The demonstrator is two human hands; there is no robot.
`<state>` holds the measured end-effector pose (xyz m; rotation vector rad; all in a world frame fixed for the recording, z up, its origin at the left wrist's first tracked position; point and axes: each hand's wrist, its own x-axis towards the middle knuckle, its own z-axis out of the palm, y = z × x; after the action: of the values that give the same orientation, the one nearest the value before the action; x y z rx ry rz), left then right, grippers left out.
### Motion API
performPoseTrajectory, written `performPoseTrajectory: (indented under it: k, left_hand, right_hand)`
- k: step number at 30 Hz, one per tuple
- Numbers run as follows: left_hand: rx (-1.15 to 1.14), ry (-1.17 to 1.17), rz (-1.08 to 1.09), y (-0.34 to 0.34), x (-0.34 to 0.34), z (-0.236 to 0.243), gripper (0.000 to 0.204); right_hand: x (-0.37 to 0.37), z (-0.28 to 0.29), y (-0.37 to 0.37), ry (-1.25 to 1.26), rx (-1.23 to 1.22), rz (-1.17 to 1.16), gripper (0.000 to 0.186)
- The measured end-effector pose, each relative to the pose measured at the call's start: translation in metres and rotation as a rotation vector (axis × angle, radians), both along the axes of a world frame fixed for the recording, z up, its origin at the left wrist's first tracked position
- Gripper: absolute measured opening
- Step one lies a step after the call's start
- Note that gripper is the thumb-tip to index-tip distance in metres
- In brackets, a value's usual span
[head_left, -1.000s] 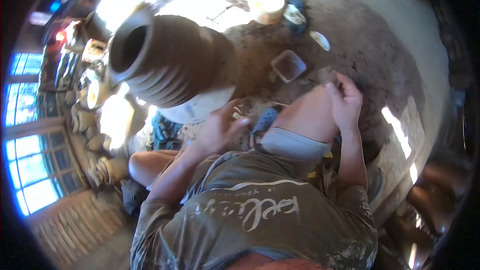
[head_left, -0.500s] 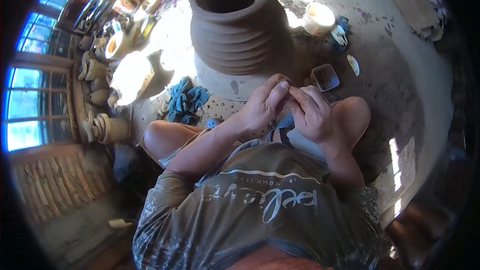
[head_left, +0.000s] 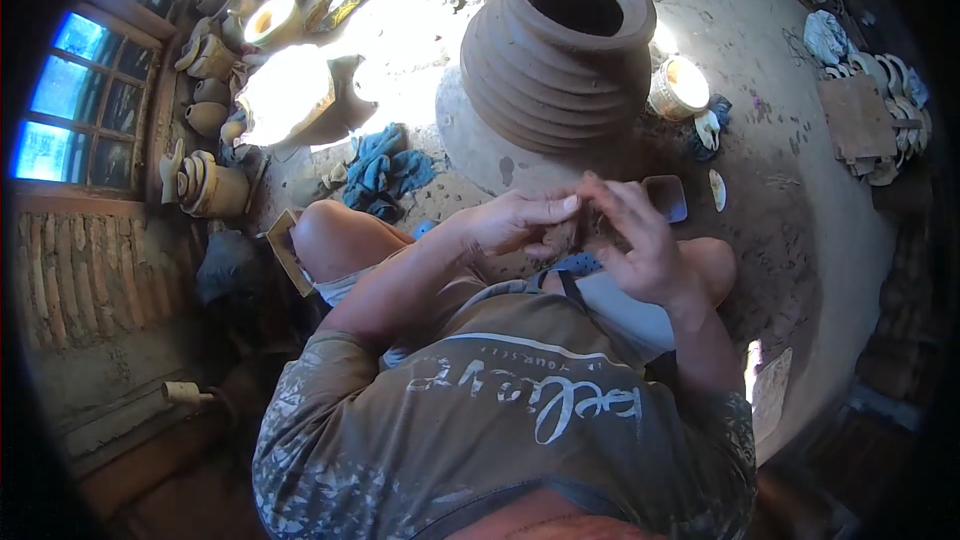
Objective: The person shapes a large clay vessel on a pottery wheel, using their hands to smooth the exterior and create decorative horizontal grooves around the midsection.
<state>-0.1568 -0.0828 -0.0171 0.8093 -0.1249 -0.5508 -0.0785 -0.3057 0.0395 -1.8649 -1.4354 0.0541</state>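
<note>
In front of my crossed legs my two hands come close together. My left hand (head_left: 520,223) is closed, its thumb stretched along the top; what lies under the thumb is brown and clay-smeared, and I cannot make out whether it is a lump of clay or just dirty fingers. Facing it, my right hand (head_left: 642,245) has its fingers apart, with clay on the fingertips, and they reach toward the left thumb. Just beyond both hands stands a large grey-brown clay pot (head_left: 556,90), with ridged walls and a wide round mouth, on a pale round base (head_left: 470,145).
Past my right hand sit a small square dish (head_left: 667,198), a light bucket (head_left: 680,88) and a pale oval piece (head_left: 717,190). A blue-green cloth (head_left: 382,172) lies left of the pot. Several clay vessels (head_left: 212,185) line the left wall under the window (head_left: 75,100).
My hands have drawn apart from a tight pinch, and the right fingers have spread. The view has shifted, so the pot appears further right and lower.
</note>
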Motion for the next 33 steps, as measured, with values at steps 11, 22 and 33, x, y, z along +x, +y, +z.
performPoseTrajectory:
  k: [11,22,33]
  left_hand:
    - [0.583,-0.063,0.367,-0.036,-0.02,-0.015,0.053]
    - [0.176,0.011,-0.094,-0.024,-0.018,-0.038,0.053]
    - [0.272,0.173,0.105,-0.027,-0.005,-0.011,0.058]
  right_hand:
    - [-0.024,-0.059,-0.002,-0.069,0.032,-0.286,0.039]
    - [-0.028,-0.045,-0.008,-0.109,-0.037,-0.004,0.048]
    - [-0.02,-0.042,0.001,-0.141,0.091,-0.244,0.043]
